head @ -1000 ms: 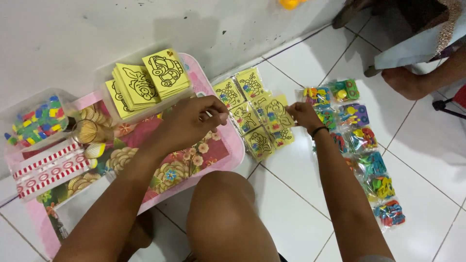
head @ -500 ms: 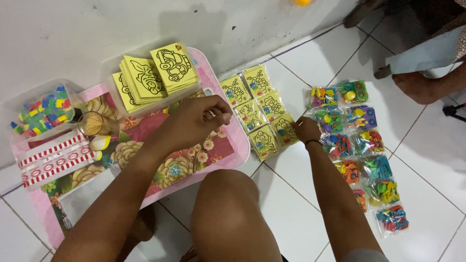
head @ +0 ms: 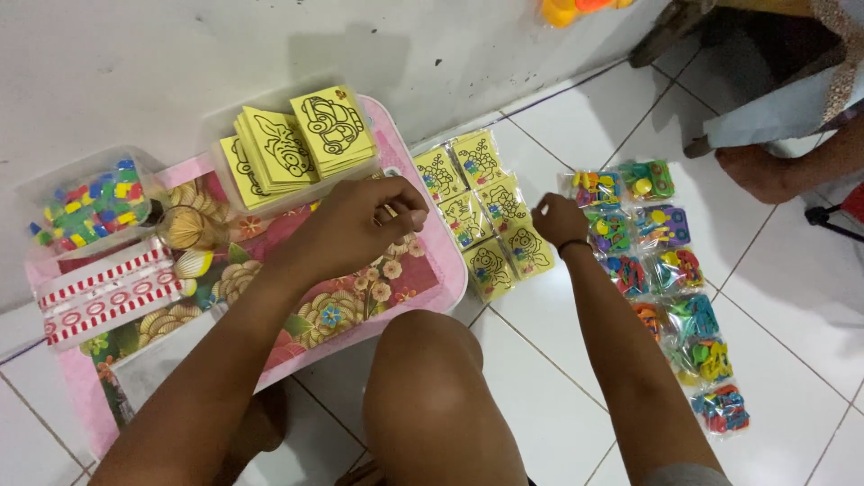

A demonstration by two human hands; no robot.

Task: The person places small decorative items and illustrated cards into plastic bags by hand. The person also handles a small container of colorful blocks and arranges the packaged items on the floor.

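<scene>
The left hand [head: 364, 220] hovers over the far right corner of the pink floral tray [head: 432, 288], its grip pinched narrow on something too small to tell. The right hand [head: 558, 219] rests curled on the floor between the yellow picture packets [head: 481, 211] and the colourful toy packets [head: 661, 261], grip narrow, empty as far as shows. Loose yellow cards [head: 301, 139] sit stacked at the tray's far edge.
</scene>
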